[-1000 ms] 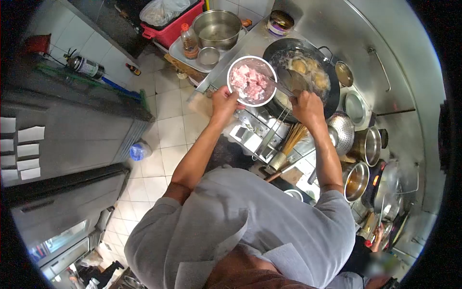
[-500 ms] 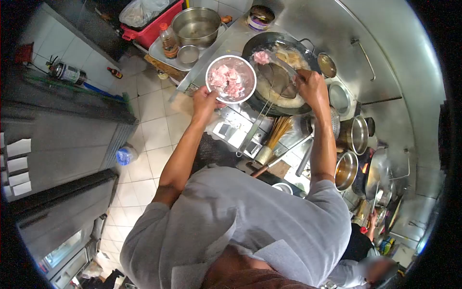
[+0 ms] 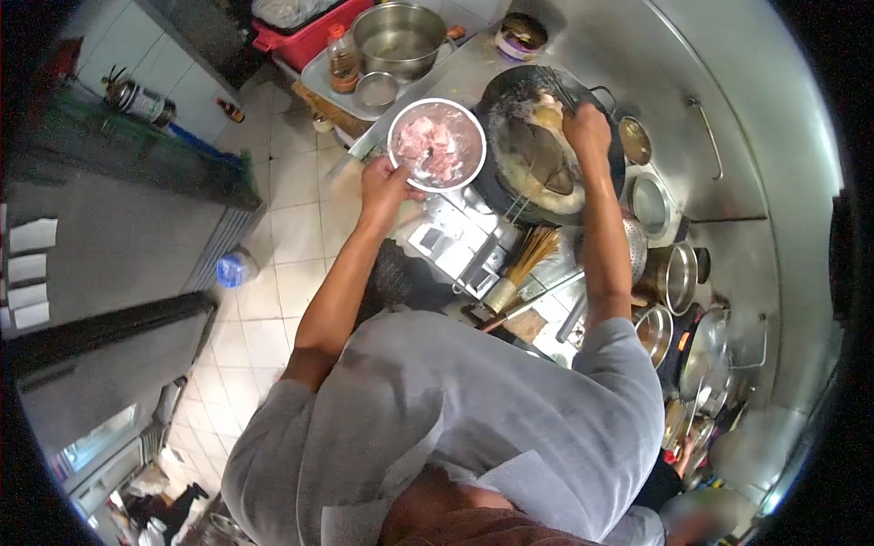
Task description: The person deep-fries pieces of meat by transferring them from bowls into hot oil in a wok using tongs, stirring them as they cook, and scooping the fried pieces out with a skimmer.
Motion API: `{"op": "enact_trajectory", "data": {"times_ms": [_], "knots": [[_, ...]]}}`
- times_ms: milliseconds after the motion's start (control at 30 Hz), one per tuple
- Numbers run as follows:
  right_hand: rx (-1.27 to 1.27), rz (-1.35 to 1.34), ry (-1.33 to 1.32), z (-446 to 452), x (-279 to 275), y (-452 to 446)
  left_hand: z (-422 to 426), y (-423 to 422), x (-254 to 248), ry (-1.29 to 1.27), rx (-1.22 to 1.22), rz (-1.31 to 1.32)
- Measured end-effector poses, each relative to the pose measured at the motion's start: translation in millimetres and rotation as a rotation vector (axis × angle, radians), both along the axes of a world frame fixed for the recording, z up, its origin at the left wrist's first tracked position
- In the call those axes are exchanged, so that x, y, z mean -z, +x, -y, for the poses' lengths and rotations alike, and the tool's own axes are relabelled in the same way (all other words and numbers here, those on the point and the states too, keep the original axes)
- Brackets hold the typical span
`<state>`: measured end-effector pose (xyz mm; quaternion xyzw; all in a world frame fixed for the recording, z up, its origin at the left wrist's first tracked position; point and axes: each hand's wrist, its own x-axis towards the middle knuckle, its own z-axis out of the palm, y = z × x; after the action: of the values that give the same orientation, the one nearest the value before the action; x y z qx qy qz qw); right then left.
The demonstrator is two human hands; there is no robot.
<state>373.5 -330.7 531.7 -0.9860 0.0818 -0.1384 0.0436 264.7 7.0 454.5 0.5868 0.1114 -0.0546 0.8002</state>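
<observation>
My left hand (image 3: 388, 185) grips the rim of a white-edged metal bowl (image 3: 472, 146), which is tilted beside the wok. Pink pieces of raw meat (image 3: 430, 148) lie inside it. Over the far side of the dark wok (image 3: 496, 96), my right hand (image 3: 588, 132) is closed around metal tongs (image 3: 564, 89), partly blurred and covered by my fingers. Pale food (image 3: 548, 116) is near their tips, in bubbling oil (image 3: 549, 200). A wire skimmer (image 3: 537, 156) rests in the wok, its long handle (image 3: 477, 264) pointing toward me.
A bamboo brush (image 3: 530, 259) lies in front of the wok. Metal pots (image 3: 678, 278) and a perforated ladle (image 3: 635, 238) stand on the right. At the back left are a sauce bottle (image 3: 343, 64) and a large pot (image 3: 398, 41). Another person (image 3: 660, 487) is at lower right.
My right hand has moved up and away from me. The tongs have swung from the bowl side to the wok's far side; the meat at their tips no longer shows there.
</observation>
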Motion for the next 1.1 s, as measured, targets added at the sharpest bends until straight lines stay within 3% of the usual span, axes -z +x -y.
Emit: {"op": "enact_trajectory", "data": {"times_ms": [67,133,333,467,600,733,867,1000,1100], "knots": [[-0.231,0.081,0.166,-18.5,-13.5,-33.3,-2.6,1.7,0.5,-0.015,-0.039,-0.006],[-0.328,-0.153,0.29,-53.2,-43.9,-78.0,-2.5,5.2,2.6,-0.01,-0.032,0.007],[-0.247,-0.33,0.141,-109.6,-46.8,-135.3,6.2,8.8,-1.3,-0.008,0.004,0.028],[-0.305,-0.155,0.248,-98.6,-18.2,-133.3,15.1,7.2,10.9,-0.004,0.047,0.077],[-0.302,-0.098,0.301,-87.8,-29.0,-143.9,15.1,4.5,7.0,0.065,0.089,0.076],[-0.203,-0.034,0.322,-58.3,-46.6,-158.1,19.8,-1.1,1.9,0.058,0.085,0.019],[0.144,-0.013,0.238,-0.7,-41.2,-147.8,19.4,-2.4,3.6,0.034,0.089,-0.021],[0.263,-0.074,0.028,103.3,45.2,-113.6,18.3,-2.0,6.3,0.021,0.099,-0.042],[0.323,-0.188,-0.051,136.9,64.0,-106.2,17.8,-6.0,-4.4,0.002,0.1,-0.025]]}}
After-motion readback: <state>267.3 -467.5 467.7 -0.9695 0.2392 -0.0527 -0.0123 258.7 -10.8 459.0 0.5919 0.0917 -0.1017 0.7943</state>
